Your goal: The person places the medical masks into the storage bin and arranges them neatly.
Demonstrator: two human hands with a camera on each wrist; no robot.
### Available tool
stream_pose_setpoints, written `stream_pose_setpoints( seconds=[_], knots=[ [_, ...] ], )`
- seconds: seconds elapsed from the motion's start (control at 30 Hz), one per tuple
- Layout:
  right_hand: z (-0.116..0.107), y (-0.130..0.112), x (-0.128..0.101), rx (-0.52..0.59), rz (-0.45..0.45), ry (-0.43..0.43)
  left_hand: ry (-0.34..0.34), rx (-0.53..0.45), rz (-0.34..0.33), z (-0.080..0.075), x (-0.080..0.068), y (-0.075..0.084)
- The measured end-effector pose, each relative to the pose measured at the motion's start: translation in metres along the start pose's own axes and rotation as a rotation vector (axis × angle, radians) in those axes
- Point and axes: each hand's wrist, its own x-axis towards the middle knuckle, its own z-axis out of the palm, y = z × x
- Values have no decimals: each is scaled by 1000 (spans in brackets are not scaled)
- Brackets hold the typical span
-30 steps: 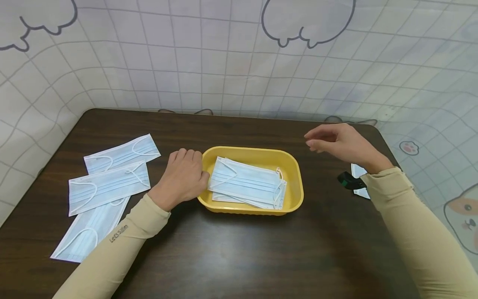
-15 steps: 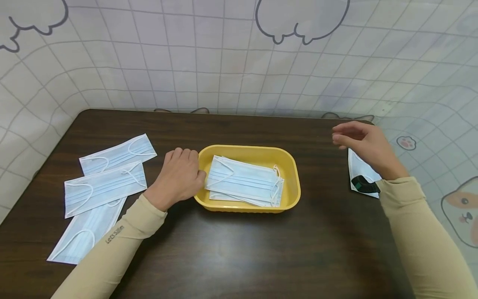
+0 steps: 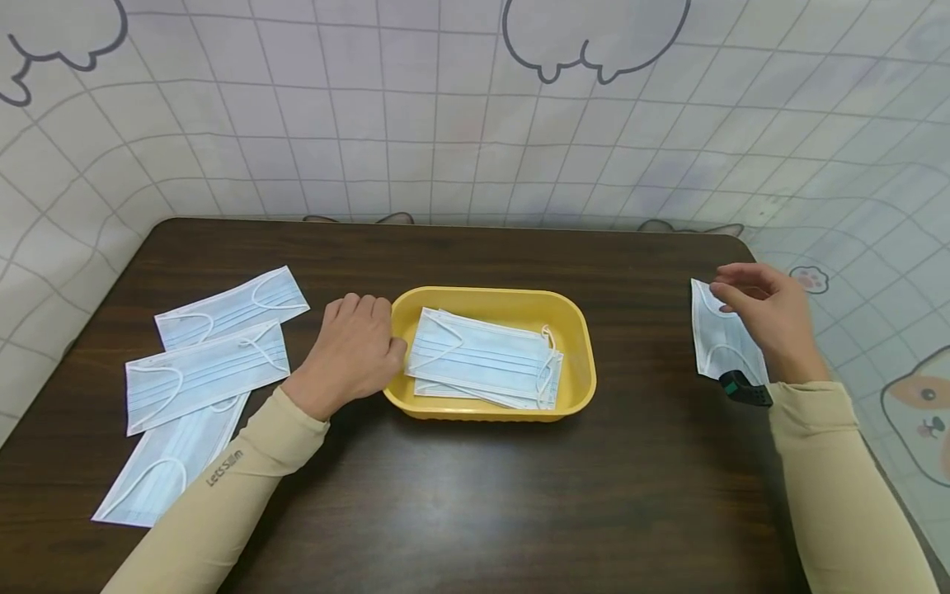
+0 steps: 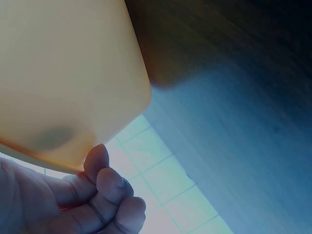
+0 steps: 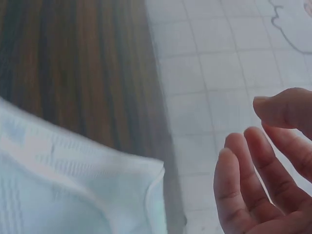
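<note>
My left hand [image 3: 355, 351] grips the left end of a yellow plastic basin [image 3: 581, 355]. The left wrist view shows its fingertips [image 4: 113, 183] curled under the rim, beside the basin's outer wall [image 4: 73, 68]. Inside the basin lie several stacked light-blue face masks [image 3: 482, 355], their white ear loops showing. Over at the right, my right hand [image 3: 775, 318] hovers with loosely bent fingers above a single face mask [image 3: 716, 330], overlapping its right side in the head view. Nothing is between the fingers in the right wrist view, where that mask [image 5: 92, 190] lies to their left.
On the left of the dark wooden table [image 3: 475, 495], three face masks [image 3: 208, 375] lie overlapping, partly beside my left sleeve [image 3: 245, 487]. A white gridded cloth [image 3: 445, 107] with cartoon drawings hangs behind the table and along its sides.
My right hand has moved right and slightly toward me, from beside the basin to over the lone mask, which shows more now. The left hand has kept its grip; the view has shifted slightly.
</note>
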Motion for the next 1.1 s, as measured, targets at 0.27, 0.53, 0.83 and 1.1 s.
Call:
stream_pose_setpoints(
  seconds=[0.27,0.53,0.83,1.1],
  knots=[
    [-4,23,-1,-83,66,39,-7,7,-1,0,-1,-2],
    [-10,37,0,-206,77,1,-15,8,-6,0,-1,-2],
    [-17,42,2,-347,119,-40,-26,15,-7,-1,-1,-1],
    [-22,49,4,-374,205,-86,-54,9,-11,-3,0,-1]
  ],
)
